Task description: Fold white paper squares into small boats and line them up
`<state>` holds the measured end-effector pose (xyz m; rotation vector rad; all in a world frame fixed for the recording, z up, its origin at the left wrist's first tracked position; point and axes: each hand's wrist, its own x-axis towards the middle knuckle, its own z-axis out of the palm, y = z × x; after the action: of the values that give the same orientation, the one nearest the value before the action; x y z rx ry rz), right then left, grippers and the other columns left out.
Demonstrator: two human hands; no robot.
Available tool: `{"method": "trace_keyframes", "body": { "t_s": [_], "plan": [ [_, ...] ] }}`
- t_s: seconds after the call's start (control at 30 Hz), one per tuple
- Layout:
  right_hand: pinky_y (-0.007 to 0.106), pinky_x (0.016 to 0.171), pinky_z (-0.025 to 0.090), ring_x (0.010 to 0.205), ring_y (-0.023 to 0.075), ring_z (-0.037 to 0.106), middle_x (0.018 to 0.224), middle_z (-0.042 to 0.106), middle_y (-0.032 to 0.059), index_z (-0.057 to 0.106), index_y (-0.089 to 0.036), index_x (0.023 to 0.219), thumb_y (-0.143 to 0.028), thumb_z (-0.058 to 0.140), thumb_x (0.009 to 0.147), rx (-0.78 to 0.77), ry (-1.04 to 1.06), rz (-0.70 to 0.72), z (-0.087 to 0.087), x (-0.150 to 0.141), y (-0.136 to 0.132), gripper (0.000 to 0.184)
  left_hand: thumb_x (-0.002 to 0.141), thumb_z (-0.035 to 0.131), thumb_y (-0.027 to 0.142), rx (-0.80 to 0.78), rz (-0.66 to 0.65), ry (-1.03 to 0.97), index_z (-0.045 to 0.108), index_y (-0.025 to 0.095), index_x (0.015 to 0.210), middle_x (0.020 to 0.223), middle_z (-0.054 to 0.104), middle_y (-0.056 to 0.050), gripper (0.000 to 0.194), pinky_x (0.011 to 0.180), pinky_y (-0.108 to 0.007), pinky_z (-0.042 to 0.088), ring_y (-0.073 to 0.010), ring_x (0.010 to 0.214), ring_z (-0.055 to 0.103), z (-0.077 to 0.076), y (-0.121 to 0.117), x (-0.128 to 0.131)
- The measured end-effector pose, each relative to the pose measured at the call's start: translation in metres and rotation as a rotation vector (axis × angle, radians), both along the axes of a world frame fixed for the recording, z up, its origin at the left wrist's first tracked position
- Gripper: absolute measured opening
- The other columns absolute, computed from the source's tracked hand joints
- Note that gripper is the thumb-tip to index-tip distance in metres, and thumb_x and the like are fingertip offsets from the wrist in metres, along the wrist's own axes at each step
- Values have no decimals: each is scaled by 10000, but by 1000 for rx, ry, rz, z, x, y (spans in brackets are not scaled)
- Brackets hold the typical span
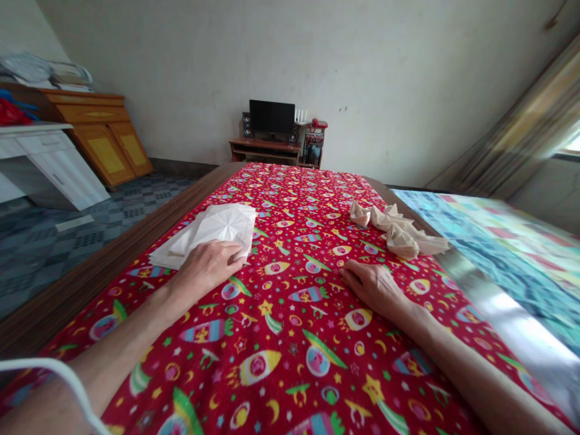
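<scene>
On the left of the red patterned cloth (272,308) lies a loose pile of white paper squares (226,220); the top sheet has creases radiating from its middle. My left hand (212,260) rests at the near edge of this pile, its fingers stretched over the paper and the thumb a little apart. Palm down on the bare cloth, my right hand (374,287) has its fingers loosely bent, with a gap at the thumb and nothing visible in them. Beyond it, at the right, sits a cluster of several folded paper pieces (401,232) with pointed tips.
A white cable (58,365) curves across the lower left, over my forearm. A bed with a blue patterned cover (493,260) stands along the right. At the far end are a monitor (272,116) and speakers on a small desk. Cabinets (106,142) stand at the left.
</scene>
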<state>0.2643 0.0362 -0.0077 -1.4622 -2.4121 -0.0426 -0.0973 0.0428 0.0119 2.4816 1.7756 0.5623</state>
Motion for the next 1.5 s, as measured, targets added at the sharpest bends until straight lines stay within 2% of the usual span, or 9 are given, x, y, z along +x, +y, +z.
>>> {"method": "trace_keyframes", "body": {
  "t_s": [0.1, 0.2, 0.33, 0.53, 0.67, 1.03, 1.13, 1.3, 1.5],
  "plan": [
    [232, 524, 272, 520, 112, 503, 619, 602, 10, 561, -190, 765, -366, 361, 937, 7, 7, -1, 0, -1, 0, 317, 879, 410, 334, 47, -35, 147, 676, 198, 846, 934, 697, -80, 300, 811, -334, 440, -240, 894, 625, 0, -4, 1],
    [229, 519, 270, 512, 110, 498, 608, 593, 8, 556, -187, 762, -373, 362, 936, 13, 14, -1, -1, -1, 1, 320, 853, 494, 376, 95, -41, 167, 679, 184, 931, 1043, 683, -95, 278, 848, -350, 441, -267, 972, 611, -1, -6, 2],
    [227, 520, 272, 520, 112, 507, 614, 595, 11, 558, -185, 765, -380, 358, 937, 4, 15, 9, -1, -1, 2, 328, 836, 537, 358, 110, -61, 201, 691, 196, 906, 1038, 690, -76, 235, 868, -350, 445, -264, 991, 605, -3, -3, 0],
    [231, 521, 270, 520, 116, 509, 619, 604, 12, 567, -188, 775, -377, 363, 936, 20, 5, 8, -2, 0, 2, 322, 840, 535, 437, 43, -71, 112, 703, 212, 993, 1071, 696, -62, 320, 887, -346, 449, -257, 1003, 615, -10, 10, -15],
    [229, 520, 270, 514, 114, 503, 611, 597, 8, 561, -189, 770, -377, 363, 938, 25, 7, 11, -3, 0, 3, 320, 795, 586, 409, 13, -72, 9, 713, 216, 985, 1072, 699, -54, 299, 906, -335, 446, -246, 996, 626, -12, 15, -20],
    [225, 511, 262, 500, 109, 496, 597, 588, 7, 558, -185, 760, -382, 360, 936, 11, 19, 4, -1, 0, 1, 330, 781, 588, 414, -46, -106, -51, 710, 209, 997, 1088, 693, -47, 322, 917, -302, 450, -224, 1010, 621, -15, 22, -30],
    [226, 514, 263, 507, 110, 499, 601, 590, 9, 555, -184, 759, -386, 358, 937, 18, 15, 11, -1, 0, 1, 333, 785, 574, 406, 3, -49, -27, 720, 223, 964, 1067, 701, -41, 294, 881, -323, 473, -239, 994, 629, -12, 17, -22],
    [227, 517, 259, 516, 111, 503, 610, 595, 9, 556, -186, 764, -378, 359, 939, 22, 7, 11, -2, 1, 2, 327, 797, 508, 282, 134, 6, -12, 711, 213, 749, 1036, 706, -47, 219, 826, -341, 500, -237, 967, 635, -8, 6, -4],
    [232, 511, 248, 520, 107, 502, 629, 608, 8, 560, -187, 763, -369, 378, 932, 19, -2, -10, -1, -1, 1, 308, 801, 499, 210, 385, -113, -107, 581, 182, 680, 976, 678, -73, 149, 855, -327, 491, -206, 927, 618, 0, 0, 8]
  ]
}}
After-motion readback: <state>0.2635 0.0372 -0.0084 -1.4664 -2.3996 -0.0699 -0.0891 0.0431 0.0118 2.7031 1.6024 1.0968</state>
